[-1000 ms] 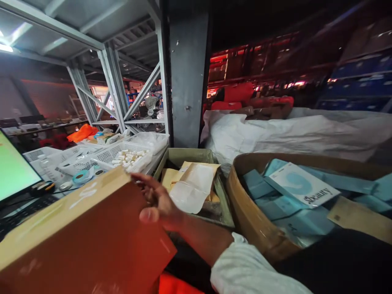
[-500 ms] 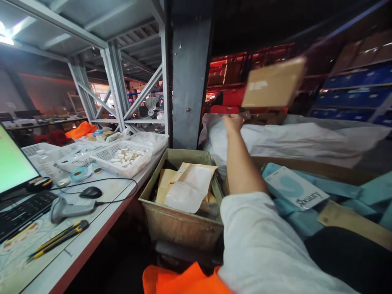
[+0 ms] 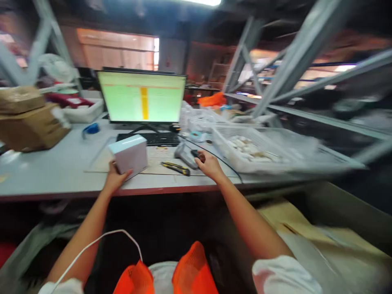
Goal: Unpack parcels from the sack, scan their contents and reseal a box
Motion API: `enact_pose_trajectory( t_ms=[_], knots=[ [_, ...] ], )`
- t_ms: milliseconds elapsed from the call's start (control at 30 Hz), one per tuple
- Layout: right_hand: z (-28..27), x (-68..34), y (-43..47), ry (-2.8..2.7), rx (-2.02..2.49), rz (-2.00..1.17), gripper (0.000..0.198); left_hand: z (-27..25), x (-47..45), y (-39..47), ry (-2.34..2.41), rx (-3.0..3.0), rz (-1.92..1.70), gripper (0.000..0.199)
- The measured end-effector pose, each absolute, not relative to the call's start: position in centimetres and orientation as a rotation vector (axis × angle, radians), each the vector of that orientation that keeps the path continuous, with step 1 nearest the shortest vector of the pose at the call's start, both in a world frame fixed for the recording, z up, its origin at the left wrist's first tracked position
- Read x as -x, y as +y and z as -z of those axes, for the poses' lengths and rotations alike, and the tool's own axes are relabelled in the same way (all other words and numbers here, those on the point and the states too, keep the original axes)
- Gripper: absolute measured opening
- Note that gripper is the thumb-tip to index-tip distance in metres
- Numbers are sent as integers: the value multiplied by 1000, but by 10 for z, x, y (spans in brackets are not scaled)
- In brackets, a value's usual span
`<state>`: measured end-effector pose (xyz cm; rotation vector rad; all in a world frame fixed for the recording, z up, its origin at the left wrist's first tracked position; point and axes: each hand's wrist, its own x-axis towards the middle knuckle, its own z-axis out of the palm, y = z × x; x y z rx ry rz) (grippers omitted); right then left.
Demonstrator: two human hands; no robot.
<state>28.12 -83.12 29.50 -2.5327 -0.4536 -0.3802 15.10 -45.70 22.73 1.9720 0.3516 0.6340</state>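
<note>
My left hand (image 3: 116, 176) grips a pale box (image 3: 130, 155) by its lower left side and holds it tilted, just above the front of the desk. On the desk, the curled fingers of my right hand (image 3: 210, 164) are at a black computer mouse (image 3: 195, 153), mostly covering it. Beside that hand lies a grey barcode scanner (image 3: 184, 155). A yellow-and-black box cutter (image 3: 176, 167) rests between my two hands. Behind the box stand a black keyboard (image 3: 162, 139) and a lit monitor (image 3: 122, 100).
White plastic baskets (image 3: 241, 165) with small pale items stand at the right. Brown cardboard boxes (image 3: 36, 126) are stacked on the left. A bin (image 3: 339, 204) with yellow envelopes is below right. Metal rack posts (image 3: 288, 77) rise behind.
The view has swung left to the monitor. My right hand, earlier stretched out below a blurred cardboard box in the air, is now at the mouse. My left hand has appeared with the pale box.
</note>
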Motion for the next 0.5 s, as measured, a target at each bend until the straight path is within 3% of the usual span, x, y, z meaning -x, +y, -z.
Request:
enact_pose_trajectory(
  t_ms=[67, 167, 400, 500],
  knots=[
    [-272, -300, -794, -443, 2680, 279, 56, -215, -130, -439, 426, -1946, -632, 77],
    [-255, -315, -762, -388, 2842, 164, 62, -211, -130, -437, 428, -1940, -634, 76],
    [-274, -326, -748, -238, 2999, 19, 50, -210, -138, -440, 509, -1926, -665, 73],
    [-296, -304, -755, -595, 2876, -46, 38, -211, -140, -439, 586, -1900, -680, 71]
  ],
)
